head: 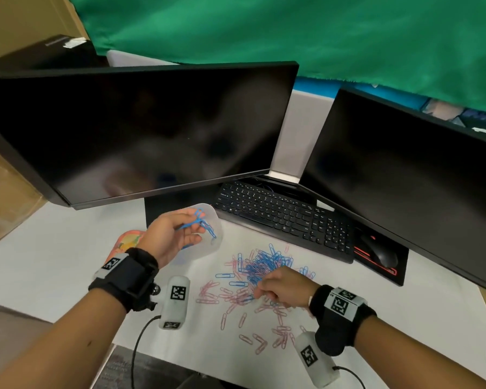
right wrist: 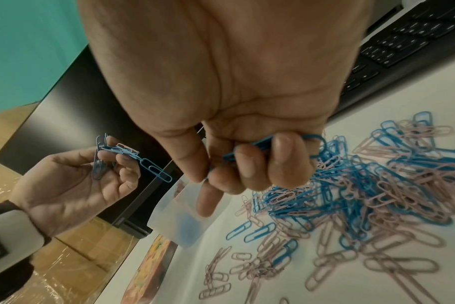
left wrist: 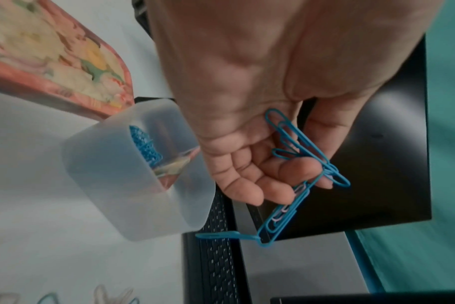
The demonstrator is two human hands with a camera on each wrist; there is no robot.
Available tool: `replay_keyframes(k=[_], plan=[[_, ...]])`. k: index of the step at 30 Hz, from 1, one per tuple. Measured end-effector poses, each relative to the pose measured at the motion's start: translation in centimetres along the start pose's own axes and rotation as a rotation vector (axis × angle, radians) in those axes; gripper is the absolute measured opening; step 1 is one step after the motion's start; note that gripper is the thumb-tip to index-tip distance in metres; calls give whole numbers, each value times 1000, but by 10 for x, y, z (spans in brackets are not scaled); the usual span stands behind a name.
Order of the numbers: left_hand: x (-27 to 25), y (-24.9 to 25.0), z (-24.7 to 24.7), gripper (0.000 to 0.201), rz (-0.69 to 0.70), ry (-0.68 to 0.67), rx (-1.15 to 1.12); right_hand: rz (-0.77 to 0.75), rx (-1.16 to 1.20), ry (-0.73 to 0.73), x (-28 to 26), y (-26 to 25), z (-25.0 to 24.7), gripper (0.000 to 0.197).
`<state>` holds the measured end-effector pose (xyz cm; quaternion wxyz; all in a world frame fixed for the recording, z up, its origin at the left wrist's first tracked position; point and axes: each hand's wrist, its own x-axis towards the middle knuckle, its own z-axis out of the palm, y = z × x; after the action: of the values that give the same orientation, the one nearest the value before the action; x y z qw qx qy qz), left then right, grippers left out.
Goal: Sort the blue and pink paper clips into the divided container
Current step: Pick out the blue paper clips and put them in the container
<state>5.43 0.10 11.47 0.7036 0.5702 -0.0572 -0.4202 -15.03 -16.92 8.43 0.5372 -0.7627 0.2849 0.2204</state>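
My left hand (head: pixel 192 230) is raised palm-up over a translucent plastic container (head: pixel 218 244) and pinches a tangled bunch of blue paper clips (left wrist: pixel 299 148) with a pink one caught in it. More blue clips (left wrist: pixel 146 144) lie inside the container (left wrist: pixel 133 185). My right hand (head: pixel 265 290) rests at the near edge of the mixed pile of blue and pink clips (head: pixel 264 266), fingers curled around a few blue clips (right wrist: pixel 312 137). Loose pink clips (head: pixel 278 332) are scattered on the white table nearer to me.
A black keyboard (head: pixel 286 217) lies just behind the pile, with a mouse (head: pixel 379 251) on a black and red pad to the right. Two dark monitors (head: pixel 138 130) (head: pixel 404 178) stand behind. A colourful flat lid (head: pixel 129 240) lies left of the container.
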Motion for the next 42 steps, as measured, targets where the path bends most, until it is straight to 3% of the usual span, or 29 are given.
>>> replay_keyframes(k=[4,9,11,17,21,24,28,32,34,38,42], plan=[[-1,5,-2,20,-12,-22,34,-51,9,10,0,-8,1,38],[-5,-15,18,19,-104,-146,92,-206,301,311,6,-12,6,28],[-5,-29,26,18,-150,-198,96,-254,372,354,7,-17,5,24],[1,-49,44,20,-202,-296,128,-299,299,295,1,-16,4,25],[3,-50,48,19,-220,-300,120,-241,125,318,-2,3,6,40],[3,-51,50,24,-238,-307,138,-242,181,353,-1,11,6,23],[1,-52,56,19,-262,-343,128,-252,186,313,-3,2,2,21],[-2,-51,60,16,-250,-365,108,-301,231,220,-7,-3,-1,36],[-1,-51,60,16,-235,-349,98,-326,247,207,-11,-5,-1,25],[-1,-55,60,18,-228,-329,69,-348,224,298,-7,2,0,21],[-3,-58,62,19,-234,-340,65,-258,416,334,2,13,1,23]])
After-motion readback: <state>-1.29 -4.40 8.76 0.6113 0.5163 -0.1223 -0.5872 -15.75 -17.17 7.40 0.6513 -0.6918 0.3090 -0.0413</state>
